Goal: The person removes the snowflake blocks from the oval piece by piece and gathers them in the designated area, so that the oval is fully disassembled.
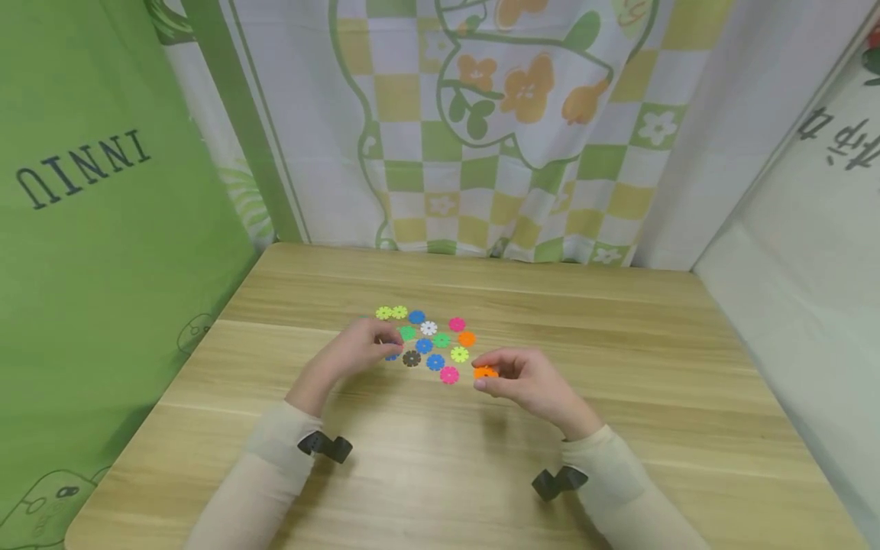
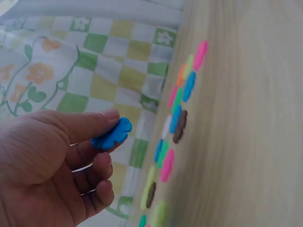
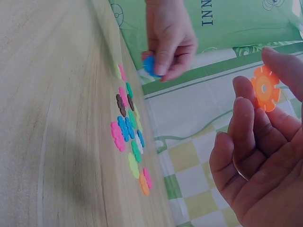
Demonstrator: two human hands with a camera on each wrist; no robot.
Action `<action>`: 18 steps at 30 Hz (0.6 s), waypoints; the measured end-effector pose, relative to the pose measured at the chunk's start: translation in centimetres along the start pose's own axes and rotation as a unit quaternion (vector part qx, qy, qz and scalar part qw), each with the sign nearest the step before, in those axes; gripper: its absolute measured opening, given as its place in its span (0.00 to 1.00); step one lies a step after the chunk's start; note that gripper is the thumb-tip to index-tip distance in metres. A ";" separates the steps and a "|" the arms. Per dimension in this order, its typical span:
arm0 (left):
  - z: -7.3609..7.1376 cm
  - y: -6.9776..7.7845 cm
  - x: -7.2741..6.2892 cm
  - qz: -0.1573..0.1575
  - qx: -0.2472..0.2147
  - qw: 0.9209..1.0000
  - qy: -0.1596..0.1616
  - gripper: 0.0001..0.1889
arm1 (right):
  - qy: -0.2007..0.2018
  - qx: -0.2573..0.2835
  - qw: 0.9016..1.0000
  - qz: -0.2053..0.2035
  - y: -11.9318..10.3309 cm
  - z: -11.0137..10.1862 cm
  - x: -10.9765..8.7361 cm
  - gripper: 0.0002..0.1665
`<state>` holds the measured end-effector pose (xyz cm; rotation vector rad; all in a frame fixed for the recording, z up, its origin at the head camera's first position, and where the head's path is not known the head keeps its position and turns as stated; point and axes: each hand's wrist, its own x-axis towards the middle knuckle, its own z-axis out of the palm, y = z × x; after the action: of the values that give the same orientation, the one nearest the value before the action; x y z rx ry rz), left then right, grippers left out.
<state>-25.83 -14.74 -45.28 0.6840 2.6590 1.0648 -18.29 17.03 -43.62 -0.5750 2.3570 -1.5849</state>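
Observation:
Between thumb and fingers my left hand (image 1: 359, 347) pinches a blue notched plastic disc (image 2: 112, 135), held above the table. My right hand (image 1: 529, 380) holds an orange notched disc (image 3: 266, 88) between thumb and fingertips, also raised off the wood. Flat on the table between the hands lie several more such discs, among them a white one (image 1: 429, 328), a brown one (image 1: 411, 358), a pink one (image 1: 449, 375) and a yellow-green one (image 1: 459, 354). The left hand covers some discs at the left of the group in the head view.
The discs lie on a wood-grain table (image 1: 426, 473). A checked curtain (image 1: 481, 183) hangs along its far edge, a green cloth (image 1: 103, 267) on the left and a white cloth (image 1: 804, 305) on the right. Each wrist bears a small black camera mount (image 1: 560, 481).

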 end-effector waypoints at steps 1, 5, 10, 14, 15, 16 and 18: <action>0.0 -0.4 0.0 -0.005 0.001 1.000 -0.005 0.06 | 0.000 -0.002 1.000 0.001 0.0 0.0 0.0 0.20; 0.2 -1.6 0.2 -0.017 0.010 0.999 -0.025 0.04 | -0.002 -0.003 1.000 0.002 0.0 0.0 0.0 0.20; 0.5 -2.4 0.2 -0.035 0.034 0.998 -0.049 0.04 | -0.001 -0.002 1.000 0.006 0.0 0.0 -0.1 0.20; 0.6 -2.6 0.2 -0.051 0.059 0.995 -0.063 0.03 | -0.001 -0.003 1.000 0.009 0.0 0.0 -0.1 0.20; 0.6 -2.7 0.2 -0.054 0.065 0.994 -0.063 0.03 | -0.001 -0.003 1.000 0.009 0.0 0.0 -0.1 0.20; 0.6 -2.7 0.1 -0.055 0.069 0.994 -0.063 0.04 | 0.000 -0.004 1.000 0.010 0.0 0.0 -0.1 0.20; 0.5 -2.6 0.1 -0.056 0.073 0.994 -0.058 0.05 | -0.001 -0.005 1.000 0.009 0.0 0.1 -0.1 0.20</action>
<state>-26.63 -16.03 -47.48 0.5950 2.6577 0.7837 -18.15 17.01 -43.61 -0.5547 2.3637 -1.5656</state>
